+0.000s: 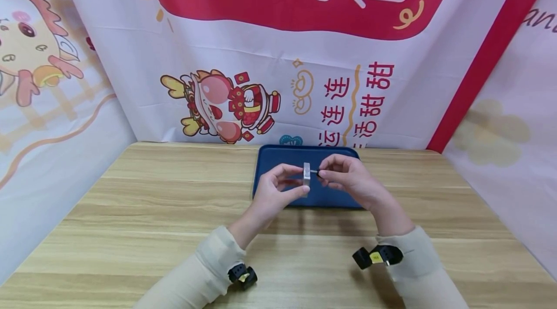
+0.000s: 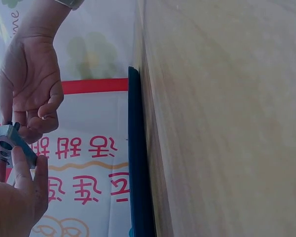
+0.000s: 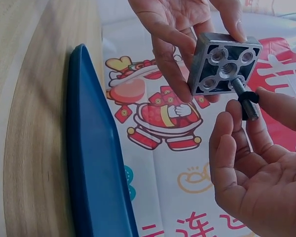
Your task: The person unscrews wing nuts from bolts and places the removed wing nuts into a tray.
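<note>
My left hand point(image 1: 273, 188) holds a small square metal block point(image 3: 226, 64) by its edges, over the tray. The block's face toward the right wrist view has a larger threaded hole in the middle and smaller ones near the corners. Between thumb and fingers, my right hand point(image 3: 266, 173) pinches a threaded bolt point(image 3: 245, 98) with a black collar point(image 3: 249, 97) around it. The bolt points at the block, its tip overlapping a corner hole in the right wrist view. In the left wrist view, fingers hide most of the bolt.
Beneath the hands, a dark blue tray point(image 1: 265, 154) with a raised rim lies at the back of the wooden table point(image 1: 174, 193). Directly behind it hangs a printed cloth point(image 1: 278, 48). Small black devices are strapped over both sleeves point(image 1: 217, 251).
</note>
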A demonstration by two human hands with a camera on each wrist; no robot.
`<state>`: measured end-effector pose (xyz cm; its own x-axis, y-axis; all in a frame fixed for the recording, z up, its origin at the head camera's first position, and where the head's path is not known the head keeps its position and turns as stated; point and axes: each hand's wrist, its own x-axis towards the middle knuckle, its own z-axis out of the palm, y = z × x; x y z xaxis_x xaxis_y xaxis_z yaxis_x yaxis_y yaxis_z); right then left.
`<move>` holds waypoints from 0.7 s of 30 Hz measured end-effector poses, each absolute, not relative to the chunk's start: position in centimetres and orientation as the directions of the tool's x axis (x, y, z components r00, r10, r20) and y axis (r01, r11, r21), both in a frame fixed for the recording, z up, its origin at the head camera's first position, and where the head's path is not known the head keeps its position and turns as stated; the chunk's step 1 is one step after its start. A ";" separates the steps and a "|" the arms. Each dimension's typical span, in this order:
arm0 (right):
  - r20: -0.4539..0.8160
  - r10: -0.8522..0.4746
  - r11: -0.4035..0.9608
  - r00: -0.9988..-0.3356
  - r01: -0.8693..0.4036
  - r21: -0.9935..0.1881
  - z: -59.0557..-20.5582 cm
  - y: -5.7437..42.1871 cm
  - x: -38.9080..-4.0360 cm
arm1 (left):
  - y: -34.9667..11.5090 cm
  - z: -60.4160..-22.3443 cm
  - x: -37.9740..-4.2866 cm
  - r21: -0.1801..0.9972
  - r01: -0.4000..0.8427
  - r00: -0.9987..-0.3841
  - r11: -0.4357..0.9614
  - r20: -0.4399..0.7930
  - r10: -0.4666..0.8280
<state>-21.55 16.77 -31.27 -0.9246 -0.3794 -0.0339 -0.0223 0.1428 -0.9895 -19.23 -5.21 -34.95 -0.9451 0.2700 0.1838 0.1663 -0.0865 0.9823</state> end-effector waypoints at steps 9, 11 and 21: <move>0.009 -0.368 0.224 -0.930 -0.098 -0.970 -31.1 16.8 -21.5 | -5.1 -34.9 -19.3 0.983 0.162 -0.944 -0.085 0.179 0.278; 0.017 -0.367 0.245 -0.930 -0.115 -0.963 -31.0 16.9 -21.5 | -5.1 -34.9 -19.3 0.984 0.158 -0.944 -0.086 0.176 0.278; -0.011 -0.345 0.285 -0.939 -0.094 -0.954 -30.7 16.8 -21.2 | -5.0 -35.1 -19.2 0.984 0.156 -0.947 -0.090 0.175 0.269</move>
<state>-21.21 16.78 -30.66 -0.9386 -0.3447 -0.0107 -0.0939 0.2853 -0.9538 -19.20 -5.00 -35.05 -0.9472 0.2689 0.1748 0.1559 -0.0900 0.9837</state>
